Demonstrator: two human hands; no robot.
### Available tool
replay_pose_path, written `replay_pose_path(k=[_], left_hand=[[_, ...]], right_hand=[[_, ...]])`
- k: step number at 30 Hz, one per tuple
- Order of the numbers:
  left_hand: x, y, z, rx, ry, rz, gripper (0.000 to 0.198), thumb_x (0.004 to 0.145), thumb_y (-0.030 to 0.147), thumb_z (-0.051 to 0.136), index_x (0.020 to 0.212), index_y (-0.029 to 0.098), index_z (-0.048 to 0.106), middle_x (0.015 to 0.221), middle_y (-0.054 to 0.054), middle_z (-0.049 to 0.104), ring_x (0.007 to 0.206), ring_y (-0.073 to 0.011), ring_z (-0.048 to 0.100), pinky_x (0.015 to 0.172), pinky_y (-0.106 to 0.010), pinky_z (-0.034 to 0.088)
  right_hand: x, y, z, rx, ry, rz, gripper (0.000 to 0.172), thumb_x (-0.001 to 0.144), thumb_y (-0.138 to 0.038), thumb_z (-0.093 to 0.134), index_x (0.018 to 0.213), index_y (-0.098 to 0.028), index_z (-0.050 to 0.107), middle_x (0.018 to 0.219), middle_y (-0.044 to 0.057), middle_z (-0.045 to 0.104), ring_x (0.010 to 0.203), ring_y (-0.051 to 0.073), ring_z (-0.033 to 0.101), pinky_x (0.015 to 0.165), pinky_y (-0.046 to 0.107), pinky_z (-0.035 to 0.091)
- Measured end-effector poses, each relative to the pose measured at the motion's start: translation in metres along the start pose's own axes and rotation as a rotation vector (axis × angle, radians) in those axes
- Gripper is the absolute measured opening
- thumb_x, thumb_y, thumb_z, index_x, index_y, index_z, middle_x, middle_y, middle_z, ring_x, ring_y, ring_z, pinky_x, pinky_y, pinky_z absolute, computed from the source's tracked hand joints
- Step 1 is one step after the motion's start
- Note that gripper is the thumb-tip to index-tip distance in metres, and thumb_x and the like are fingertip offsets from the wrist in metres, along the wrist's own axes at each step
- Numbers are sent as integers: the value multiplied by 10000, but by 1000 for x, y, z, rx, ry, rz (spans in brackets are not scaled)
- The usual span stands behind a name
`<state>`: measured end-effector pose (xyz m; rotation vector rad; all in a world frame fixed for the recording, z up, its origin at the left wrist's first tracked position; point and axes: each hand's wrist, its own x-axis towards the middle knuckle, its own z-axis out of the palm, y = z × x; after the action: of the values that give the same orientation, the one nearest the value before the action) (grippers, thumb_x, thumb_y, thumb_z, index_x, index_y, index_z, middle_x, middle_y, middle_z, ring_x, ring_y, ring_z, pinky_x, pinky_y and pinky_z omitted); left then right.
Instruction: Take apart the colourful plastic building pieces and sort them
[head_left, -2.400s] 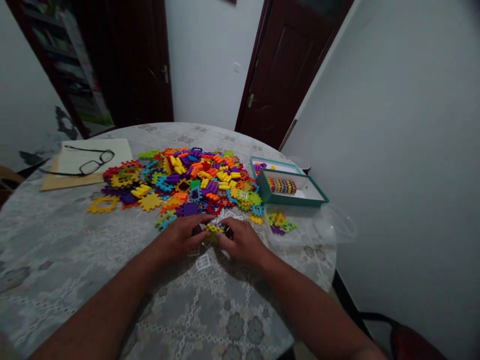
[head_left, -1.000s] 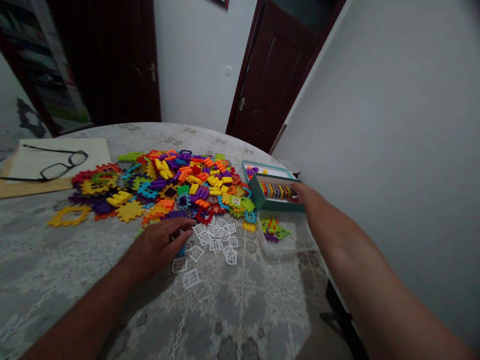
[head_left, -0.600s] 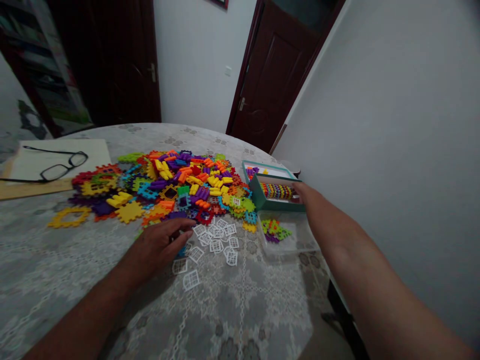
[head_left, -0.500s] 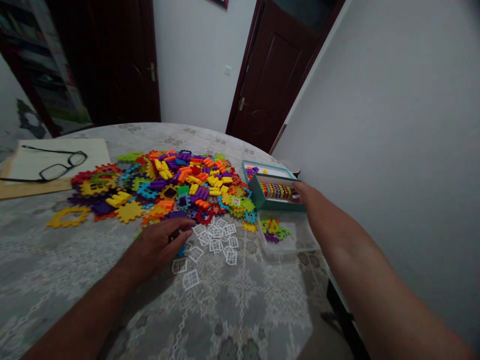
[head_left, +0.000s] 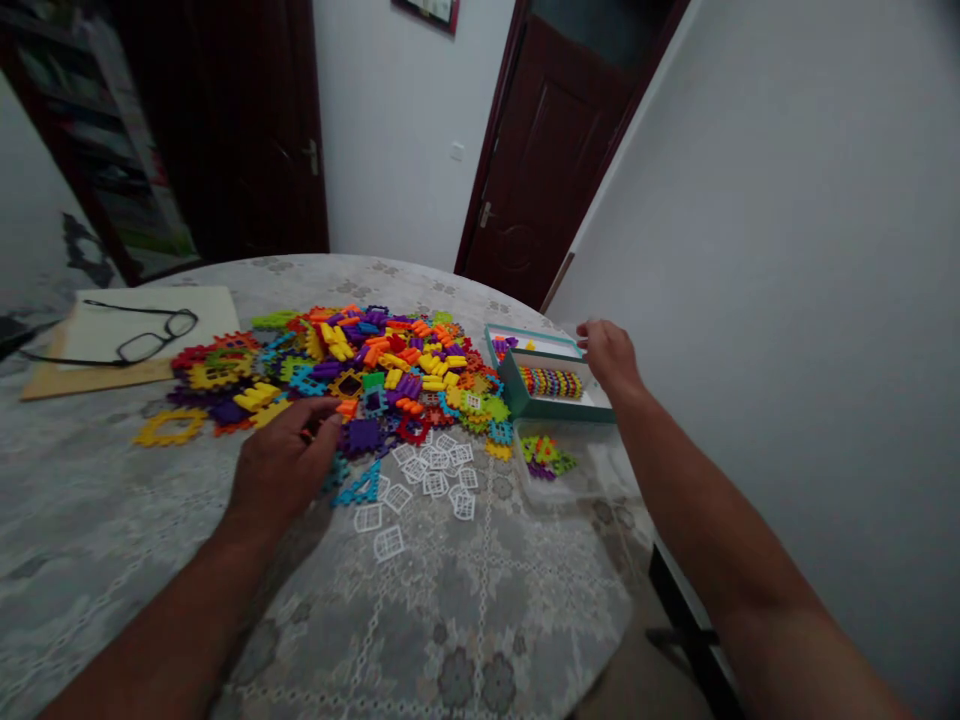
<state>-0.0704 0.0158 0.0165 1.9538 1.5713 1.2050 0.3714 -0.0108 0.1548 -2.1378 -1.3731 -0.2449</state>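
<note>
My left hand (head_left: 289,458) is at the near left edge of a heap of coloured plastic pieces (head_left: 390,375), fingers curled by an orange piece; whether it grips anything is hidden. My right hand (head_left: 609,352) hangs just above the right end of a green box (head_left: 555,409), its fingers bent and a little apart, with nothing visible in them. Inside the box lies a row of multicoloured pieces (head_left: 551,382). White window-shaped pieces (head_left: 435,484) are spread in front of the heap, beside a blue triangular piece (head_left: 361,486).
A clear tray (head_left: 592,470) with green and purple pieces stands before the box. Behind the box is its lid (head_left: 551,342), holding a few pieces. Eyeglasses (head_left: 142,347) rest on papers (head_left: 214,300) at the left. A wall rises on the right.
My right hand has lifted up out of the box. My left hand has moved left and back toward the heap, uncovering the blue triangular piece. The view has shifted slightly.
</note>
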Motion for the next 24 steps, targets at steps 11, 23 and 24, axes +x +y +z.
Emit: replay_pose_path(k=[11,23,24], left_hand=[[11,-31,-1,142,360,3,397,938,197,521,1289,189,707,1355,-159,664,1379,-311,593,1269,-488,429],[-4,-46,29,413,-14,43,390,967,383,686,1310,201,724,1416,-174,678,1371,-366,594,1204,-528,449],[-6,-43,31,405,-25,50,395,969,385,682,1313,195,718,1398,-177,685,1362,-368,597,1197,-533,455]], right_hand=[[-205,-90,89,555,-188,-767,186,1064,-235,579,1192,-216,713,1173,115,779,1128,269,715,1031,451,584],[-227,-76,138,452,-262,-773,313,1014,-191,617,1311,-200,713,1317,158,711,1272,319,624,1138,531,548],[-228,-76,139,420,-281,-764,347,1008,-210,638,1349,-206,703,1355,160,700,1307,331,609,1160,548,531]])
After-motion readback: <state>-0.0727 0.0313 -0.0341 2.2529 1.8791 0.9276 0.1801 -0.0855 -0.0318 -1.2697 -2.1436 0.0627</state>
